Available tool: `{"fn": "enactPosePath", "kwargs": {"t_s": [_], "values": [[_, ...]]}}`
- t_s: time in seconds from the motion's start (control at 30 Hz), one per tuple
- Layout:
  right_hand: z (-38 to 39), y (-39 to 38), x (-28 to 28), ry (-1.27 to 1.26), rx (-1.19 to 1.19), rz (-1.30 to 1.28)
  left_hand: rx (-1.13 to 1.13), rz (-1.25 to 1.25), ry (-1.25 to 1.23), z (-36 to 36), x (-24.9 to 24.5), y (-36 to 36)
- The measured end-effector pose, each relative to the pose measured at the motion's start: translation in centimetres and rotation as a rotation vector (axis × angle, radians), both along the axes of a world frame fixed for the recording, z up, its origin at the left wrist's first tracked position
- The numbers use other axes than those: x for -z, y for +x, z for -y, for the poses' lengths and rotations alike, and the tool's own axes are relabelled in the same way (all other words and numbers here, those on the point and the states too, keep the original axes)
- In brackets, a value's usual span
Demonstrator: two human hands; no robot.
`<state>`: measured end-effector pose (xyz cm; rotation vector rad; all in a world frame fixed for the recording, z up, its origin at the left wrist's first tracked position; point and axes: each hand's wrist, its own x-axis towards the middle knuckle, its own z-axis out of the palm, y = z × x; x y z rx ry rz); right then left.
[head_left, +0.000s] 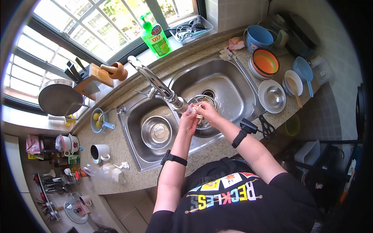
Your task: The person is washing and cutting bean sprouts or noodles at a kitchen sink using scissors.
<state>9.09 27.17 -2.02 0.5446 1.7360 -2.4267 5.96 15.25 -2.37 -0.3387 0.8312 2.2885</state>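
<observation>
Both hands meet over the right basin of a steel double sink, just under the spout of the chrome faucet. My left hand has its fingers closed round a small pale piece. Beside it, my right hand pinches at the same pale, whitish piece. Below the hands a round metal strainer holds more pale strips, partly hidden by my fingers and wrist. The drain shows behind it. In the left basin lies a metal bowl.
A green soap bottle stands on the sill, near a knife block. Bowls and a white plate sit right of the sink. A white mug and a blue strainer stand on the left counter.
</observation>
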Motion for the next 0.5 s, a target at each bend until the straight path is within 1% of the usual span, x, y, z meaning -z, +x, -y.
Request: {"fn": "enactPosePath", "kwargs": {"t_s": [0.07, 0.1, 0.13, 0.2, 0.23, 0.27, 0.3, 0.33, 0.37, 0.4, 0.47, 0.5], "values": [[0.5, 0.0, 0.0, -0.128, 0.057, 0.05, 0.034, -0.04, -0.178, 0.4, -0.2, 0.0], [0.5, -0.1, -0.2, -0.183, 0.057, 0.137, 0.033, -0.04, -0.177, 0.5, 0.1, 0.0], [0.5, 0.1, -0.4, -0.183, 0.055, 0.137, 0.03, -0.058, -0.204, 0.7, 0.5, -0.1], [0.6, 0.3, -0.6, -0.278, 0.026, 0.182, 0.021, -0.075, -0.235, 1.1, 0.8, -0.1], [0.9, 0.2, -0.4, -0.279, 0.022, 0.182, 0.016, -0.08, -0.3, 1.3, 1.0, -0.1], [1.3, -0.1, 0.2, -0.274, 0.033, 0.124, 0.01, -0.085, -0.366, 1.5, 1.4, -0.2], [1.7, -0.2, 0.7, -0.268, 0.044, 0.067, 0.007, -0.084, -0.367, 1.5, 2.0, -0.3], [2.2, -0.4, 1.3, -0.269, 0.041, 0.067, -0.088, -0.067, -0.274, 1.3, 2.6, -0.4], [2.7, -0.5, 1.7, -0.25, 0.095, 0.058, -0.182, -0.05, -0.179, 0.9, 2.4, -0.5], [3.2, -0.7, 2.1, -0.231, 0.149, 0.05, -0.187, -0.05, -0.179, 0.7, 2.1, -0.6], [3.9, -1.0, 2.0, -0.233, 0.18, 0.036, -0.238, -0.099, -0.056, 0.3, 1.7, -0.6], [4.0, -1.2, 1.5, -0.35, 0.222, 0.101, -0.194, -0.177, -0.08, 0.3, 1.6, -0.6]]}}
